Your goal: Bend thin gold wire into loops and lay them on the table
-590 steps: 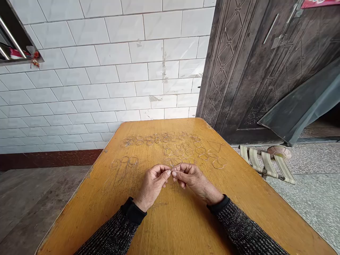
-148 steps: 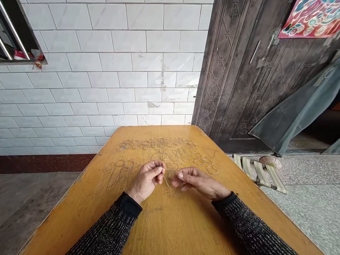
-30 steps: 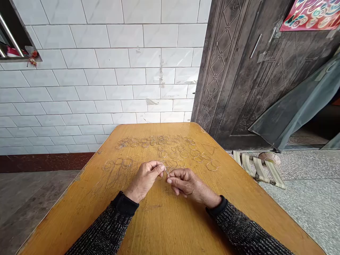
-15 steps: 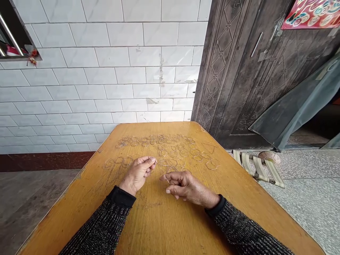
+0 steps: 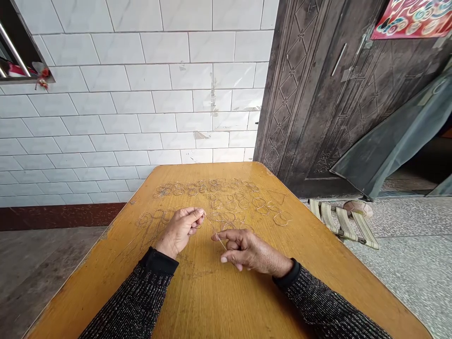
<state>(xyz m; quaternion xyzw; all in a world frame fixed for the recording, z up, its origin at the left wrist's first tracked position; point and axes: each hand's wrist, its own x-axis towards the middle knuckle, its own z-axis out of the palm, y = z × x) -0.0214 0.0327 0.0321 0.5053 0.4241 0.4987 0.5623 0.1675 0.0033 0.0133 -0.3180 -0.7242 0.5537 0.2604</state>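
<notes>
Between thumb and forefinger my left hand (image 5: pixel 180 231) pinches one end of a thin copper-coloured wire (image 5: pixel 213 228). The wire slants down to the right and passes across the forefinger of my right hand (image 5: pixel 249 249). That hand has its forefinger stretched out and its thumb apart, with the other fingers curled. Beyond both hands, several loops of similar wire (image 5: pixel 243 203) lie in rows on the wooden table (image 5: pixel 212 301). More thin wire (image 5: pixel 144 230) is spread to the left of my left hand.
A white tiled wall (image 5: pixel 116 103) stands behind the table. At the right are a dark carved door (image 5: pixel 310 94) and a grey-green curtain (image 5: pixel 391 146). A stool with striped webbing (image 5: pixel 342 221) stands on the floor beside the table's right edge.
My left hand has shifted slightly left, still pinching the wire. More of the wire shows between the hands, straighter than before. My right hand has hardly moved.
</notes>
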